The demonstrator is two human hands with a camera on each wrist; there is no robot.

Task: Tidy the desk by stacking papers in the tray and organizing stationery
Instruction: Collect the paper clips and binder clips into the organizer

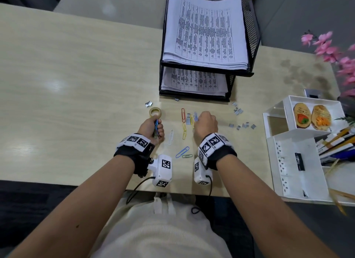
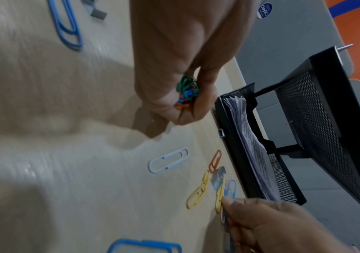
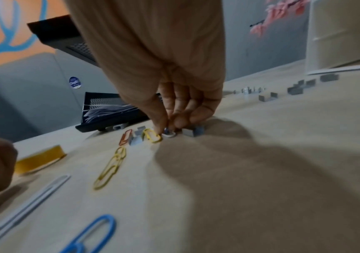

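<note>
- Left hand [image 1: 150,128] is clenched round a bunch of coloured wire paper clips [image 2: 186,92] (green, blue, orange); the clips sit inside the curled fingers, ends poking out top and bottom, fist just above the pale wood-grain desk [image 1: 76,85].
- Right hand [image 1: 206,124] is down on the desk, thumb and fingertips [image 3: 174,123] pinched at a small pale clip [image 3: 169,134]; whether it is lifted off the surface cannot be told, the wrist view is blurred.
- A yellow paper clip [image 3: 151,135] lies just beside those fingertips, touching or nearly so; grey staple blocks [image 3: 194,131] lie just on the other side.
- Loose between the hands: red paper clip [image 1: 183,115], chain of yellow paper clips [image 1: 184,131], white paper clip [image 1: 171,137], large blue paper clip [image 1: 182,152], small green paper clip [image 1: 187,156].
- Roll of tan tape [image 1: 155,112] lies flat just beyond the left fist.
- More grey staple pieces [image 1: 243,125] are scattered right of the right hand.
- Black mesh two-tier paper tray [image 1: 251,37] stands at the back, printed sheets [image 1: 205,31] stacked in both tiers.
- White plastic desk organiser [image 1: 295,161] sits at the right edge, pens in it.
</note>
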